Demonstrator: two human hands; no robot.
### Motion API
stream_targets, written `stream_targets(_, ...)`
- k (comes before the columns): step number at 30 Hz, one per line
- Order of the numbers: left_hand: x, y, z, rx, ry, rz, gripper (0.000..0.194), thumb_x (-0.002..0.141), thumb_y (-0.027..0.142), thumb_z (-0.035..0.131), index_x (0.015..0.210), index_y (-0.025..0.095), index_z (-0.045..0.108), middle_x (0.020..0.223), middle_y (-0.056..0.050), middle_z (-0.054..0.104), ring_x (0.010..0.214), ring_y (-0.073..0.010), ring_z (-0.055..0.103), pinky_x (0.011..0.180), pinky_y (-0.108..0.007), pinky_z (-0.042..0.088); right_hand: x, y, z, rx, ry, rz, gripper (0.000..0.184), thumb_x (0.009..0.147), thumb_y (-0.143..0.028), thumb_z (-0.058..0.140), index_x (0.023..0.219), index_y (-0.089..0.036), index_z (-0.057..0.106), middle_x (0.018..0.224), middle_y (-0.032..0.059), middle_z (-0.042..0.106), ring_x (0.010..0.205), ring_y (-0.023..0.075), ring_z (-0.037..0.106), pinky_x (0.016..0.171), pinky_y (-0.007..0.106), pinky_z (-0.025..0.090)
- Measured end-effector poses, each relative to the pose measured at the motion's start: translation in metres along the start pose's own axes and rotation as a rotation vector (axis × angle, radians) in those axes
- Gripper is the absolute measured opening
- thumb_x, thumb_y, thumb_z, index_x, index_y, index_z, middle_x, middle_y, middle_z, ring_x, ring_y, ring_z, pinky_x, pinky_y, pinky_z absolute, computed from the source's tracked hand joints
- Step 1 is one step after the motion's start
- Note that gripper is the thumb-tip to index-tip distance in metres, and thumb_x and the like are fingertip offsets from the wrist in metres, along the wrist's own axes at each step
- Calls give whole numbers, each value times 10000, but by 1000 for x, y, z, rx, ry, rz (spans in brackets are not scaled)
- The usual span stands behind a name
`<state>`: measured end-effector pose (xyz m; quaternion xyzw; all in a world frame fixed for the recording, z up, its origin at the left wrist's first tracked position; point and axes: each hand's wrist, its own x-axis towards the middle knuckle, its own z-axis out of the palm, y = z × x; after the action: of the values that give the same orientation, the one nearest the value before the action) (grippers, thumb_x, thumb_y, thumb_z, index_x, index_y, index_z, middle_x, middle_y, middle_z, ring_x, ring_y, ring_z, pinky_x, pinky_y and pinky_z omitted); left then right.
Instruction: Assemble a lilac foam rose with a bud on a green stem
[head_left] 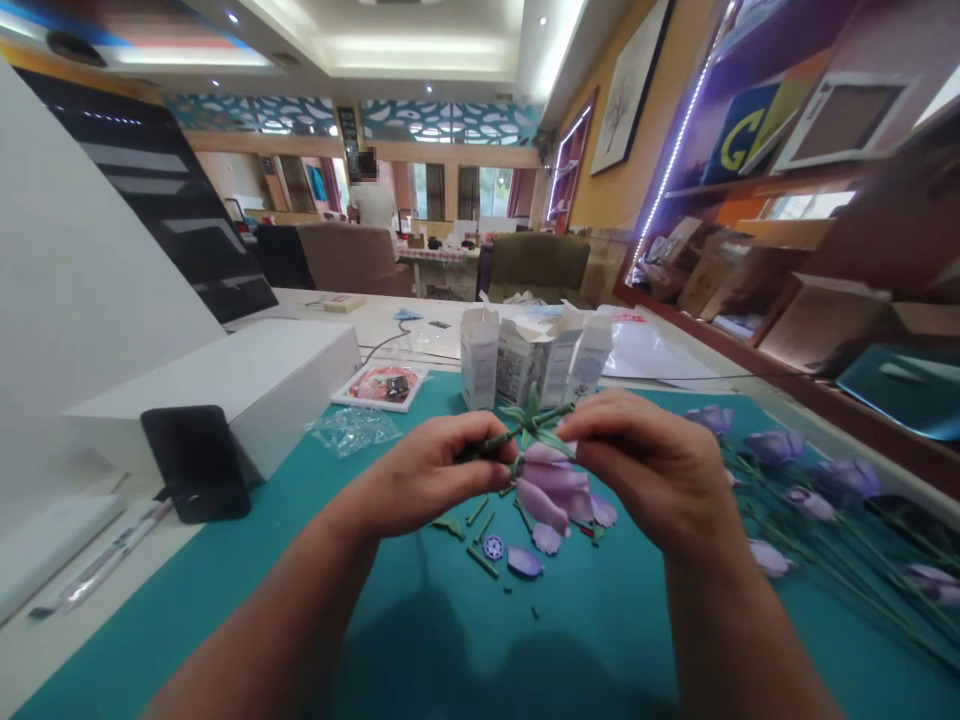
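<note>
Between my two hands hangs a toy flower with pale purple petals (555,492) under a green leafy stem (495,442). My left hand (431,465) pinches the stem with thumb and fingertips. My right hand (652,465) is closed at the other side, its fingertips on the green leaf and stem end; the exact grip is partly hidden. On the mat below lie a purple petal (525,562), a round spoked purple piece (493,546), a paler petal (547,540) and several short green stem pieces (482,562).
Several long-stemmed purple flowers (776,447) lie at the right of the green mat (420,640). Opened white boxes (478,360) stand behind my hands. To the left are a black phone (196,465), clear plastic wrap (352,430) and a white box (300,365). A person (373,203) stands far back.
</note>
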<state>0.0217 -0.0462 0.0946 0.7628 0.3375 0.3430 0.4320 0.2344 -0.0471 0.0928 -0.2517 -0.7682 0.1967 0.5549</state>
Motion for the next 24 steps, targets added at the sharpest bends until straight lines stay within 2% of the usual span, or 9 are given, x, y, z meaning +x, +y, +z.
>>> stream_targets(3, 3, -4, -2, 27, 43, -22, 115, 803, 278, 612, 811, 165, 591, 734, 11, 530, 663, -112, 462, 584, -240, 396, -2, 15, -6, 90, -29, 132, 127, 830, -248, 682, 934, -281, 746, 853, 11, 731, 776, 172, 678, 645, 297, 553)
stream_targets(6, 3, -8, -7, 79, 121, -48, 115, 778, 277, 622, 767, 170, 583, 694, 22, 516, 636, -105, 445, 573, -239, 389, -7, 47, -21, 56, -54, 307, 249, 859, -335, 622, 1082, -261, 705, 959, 37, 738, 825, 187, 690, 659, 310, 555)
stream_targets(8, 0, -13, -13, 123, 181, -90, 123, 773, 293, 624, 772, 175, 590, 684, 20, 523, 633, -111, 452, 565, -242, 387, -15, 74, -33, -162, -98, 447, 276, 879, -361, 570, 1079, -222, 702, 969, 57, 737, 818, 196, 684, 666, 315, 542)
stream_targets(11, -5, -23, -22, 186, 246, -135, 156, 772, 335, 615, 793, 181, 609, 710, 8, 541, 651, -126, 474, 564, -252, 393, -35, 111, -44, -662, -373, 614, 272, 898, -319, 523, 1065, -219, 712, 1039, 65, 724, 934, 217, 666, 787, 311, 505)
stream_targets(14, -12, -37, -27, 233, 280, -165, 185, 773, 370, 612, 802, 188, 620, 735, -3, 558, 667, -140, 495, 580, -268, 412, -58, 129, -43, -814, -488, 665, 321, 877, -362, 565, 1129, -208, 693, 1092, 107, 685, 1016, 265, 630, 833, 337, 468)
stream_targets(18, -16, -55, -27, 298, 258, -219, 246, 796, 434, 593, 836, 196, 637, 777, -24, 609, 709, -169, 527, 619, -297, 431, -78, 131, -27, -858, -591, 686, 375, 852, -360, 602, 1190, -206, 657, 1131, 138, 627, 1015, 286, 614, 791, 342, 458)
stream_targets(21, -15, -64, -25, 310, 226, -249, 259, 805, 441, 575, 841, 194, 641, 793, -25, 619, 717, -172, 531, 637, -304, 428, -82, 130, -18, -806, -664, 651, 338, 853, -271, 593, 1177, -202, 660, 1103, 125, 624, 963, 252, 627, 797, 330, 459)
stream_targets(24, -14, -66, -23, 296, 206, -276, 244, 802, 417, 565, 841, 189, 640, 775, -13, 600, 708, -163, 515, 642, -300, 415, -74, 128, -15, -718, -697, 609, 336, 875, -290, 573, 1182, -184, 656, 1086, 137, 635, 983, 272, 617, 837, 377, 464)
